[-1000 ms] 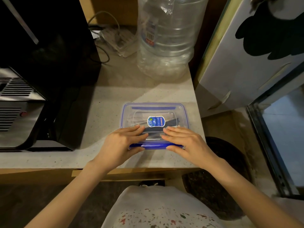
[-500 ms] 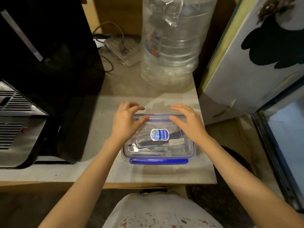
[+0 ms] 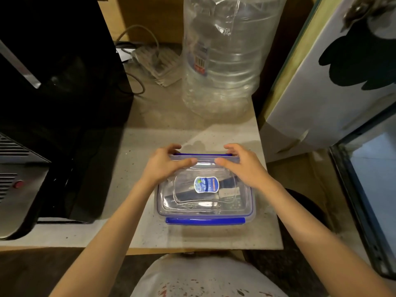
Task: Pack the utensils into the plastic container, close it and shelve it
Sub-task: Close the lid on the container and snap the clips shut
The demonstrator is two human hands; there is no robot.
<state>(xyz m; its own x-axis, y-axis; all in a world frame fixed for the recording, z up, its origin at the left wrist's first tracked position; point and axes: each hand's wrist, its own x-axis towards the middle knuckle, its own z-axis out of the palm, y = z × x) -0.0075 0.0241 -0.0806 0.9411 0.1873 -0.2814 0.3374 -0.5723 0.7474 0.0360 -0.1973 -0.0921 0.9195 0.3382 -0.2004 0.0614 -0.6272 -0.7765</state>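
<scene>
A black appliance (image 3: pixel 53 103) stood well to the left of my hands, and a big clear water bottle (image 3: pixel 222 56) rose just beyond my fingertips on the pale counter (image 3: pixel 137 159). The plastic container (image 3: pixel 205 196) sat on the counter under my wrists, lid on, utensils (image 3: pixel 229 185) showing dimly through it, its near blue clip (image 3: pixel 205 221) folded down. My left hand (image 3: pixel 165 166) and right hand (image 3: pixel 242 166) were apart, each curled over a far corner, thumbs on the lid, fingers hooked on the far blue clip (image 3: pixel 203 154).
</scene>
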